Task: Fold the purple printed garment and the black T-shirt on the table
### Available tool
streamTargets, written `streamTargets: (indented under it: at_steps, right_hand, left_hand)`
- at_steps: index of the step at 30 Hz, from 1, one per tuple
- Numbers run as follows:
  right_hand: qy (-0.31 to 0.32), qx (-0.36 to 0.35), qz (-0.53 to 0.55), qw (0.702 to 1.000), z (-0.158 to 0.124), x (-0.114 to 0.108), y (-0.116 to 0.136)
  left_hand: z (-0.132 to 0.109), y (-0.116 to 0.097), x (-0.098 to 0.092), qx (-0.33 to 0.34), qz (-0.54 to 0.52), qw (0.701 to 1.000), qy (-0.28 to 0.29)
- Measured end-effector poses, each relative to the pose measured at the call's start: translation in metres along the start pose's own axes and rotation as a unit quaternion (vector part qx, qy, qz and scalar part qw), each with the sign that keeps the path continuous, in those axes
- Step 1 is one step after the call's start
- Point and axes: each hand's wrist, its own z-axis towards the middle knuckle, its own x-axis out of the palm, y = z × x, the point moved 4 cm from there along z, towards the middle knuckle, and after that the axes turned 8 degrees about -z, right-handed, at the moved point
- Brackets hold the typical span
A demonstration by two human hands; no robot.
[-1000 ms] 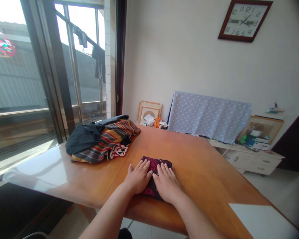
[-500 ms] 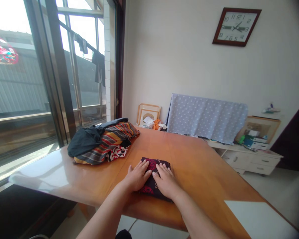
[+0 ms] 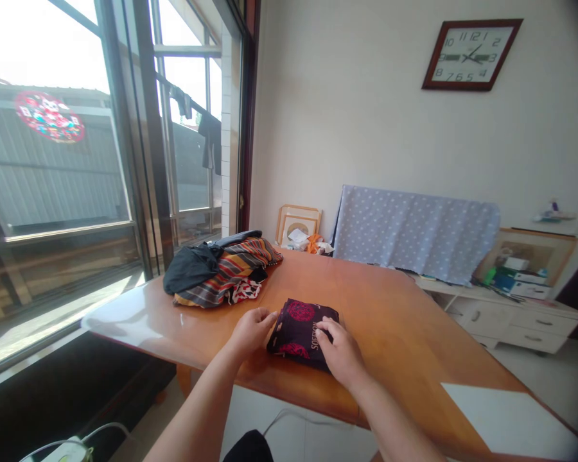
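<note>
Both palms, flat on top of the folded dark cloth (image 3: 302,323) half a second ago, have slid to its sides, so the flattening press is over. Left hand (image 3: 250,330): fingers loosely extended, tips against the cloth's left edge. Right hand (image 3: 341,351): fingers curled over the near-right edge; whether it pinches, cannot tell. The cloth lies at centre frame on the table (image 3: 404,333), with the clothes pile (image 3: 221,269) apart to its upper left.

Sunlit, glossy orange-brown wooden desk (image 3: 390,321) beside the window | far left corner: loose heap of black and striped clothes (image 3: 221,273) | near the front edge, middle: folded dark maroon cloth with red round motifs (image 3: 301,324), lying flat, apart from the heap | near right corner: flat white rectangular sheet (image 3: 505,420)
</note>
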Motion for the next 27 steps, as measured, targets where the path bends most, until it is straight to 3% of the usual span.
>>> streamTargets:
  at_steps: [5,11,16,20,24,27]
  right_hand:
    - [-0.014,-0.02,-0.003,1.0,-0.013,-0.009,0.002]
    - [0.044,-0.062,-0.027,0.997,-0.029,-0.01,0.012]
    - [0.033,-0.062,-0.036,0.997,-0.03,-0.012,0.016]
    - [0.017,-0.068,-0.048,0.996,-0.033,-0.011,0.017]
    - [0.032,-0.078,-0.065,0.994,-0.041,-0.01,0.017]
    - [0.035,-0.078,-0.033,0.996,-0.042,-0.012,0.018]
  left_hand:
    - [-0.017,-0.008,-0.002,-0.028,-0.01,0.999,0.024]
    - [-0.026,-0.006,0.008,-0.029,0.046,0.997,0.06]
    - [-0.023,-0.022,0.012,0.023,0.128,0.991,0.014]
    - [-0.023,-0.031,0.01,0.066,0.236,0.969,-0.027]
    - [-0.028,-0.017,0.014,0.02,0.301,0.953,-0.004]
    - [-0.03,-0.02,0.014,0.023,0.294,0.955,-0.045]
